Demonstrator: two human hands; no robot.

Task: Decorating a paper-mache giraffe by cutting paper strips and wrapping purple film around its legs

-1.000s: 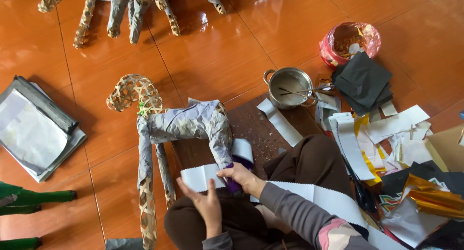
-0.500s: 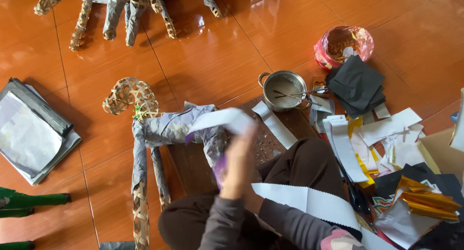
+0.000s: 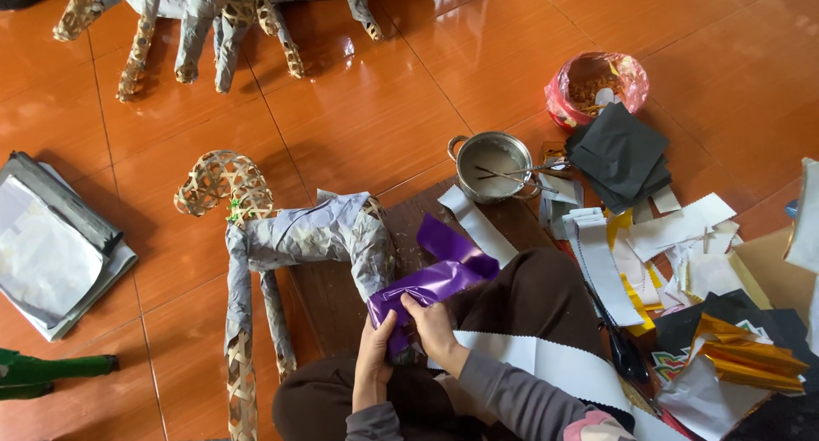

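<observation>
A: Where's the purple sheet [image 3: 433, 279] now?

B: Pressed over the rear leg of the woven animal frame [image 3: 290, 236], on the side away from its basket-weave head. The left hand [image 3: 373, 362] has its fingers clamped on the sheet's lower edge; the right hand [image 3: 433, 330], just beside it, pinches the same sheet from the far side of the leg. The top of the sheet stands free, pointing away from the frame toward the small metal pot [image 3: 493, 165].

A: How should the wrapping go?

B: I'd judge the foil should be kept taut and smoothed downward along the leg, so no creases get trapped. The free end needs folding round before it springs back.

A: And the rest?

B: A wooden board [image 3: 328, 292] lies under the frame's hind end. White scalloped strips [image 3: 597, 262] and black paper [image 3: 618, 155] lie beyond the pot, well apart from the frame
</observation>
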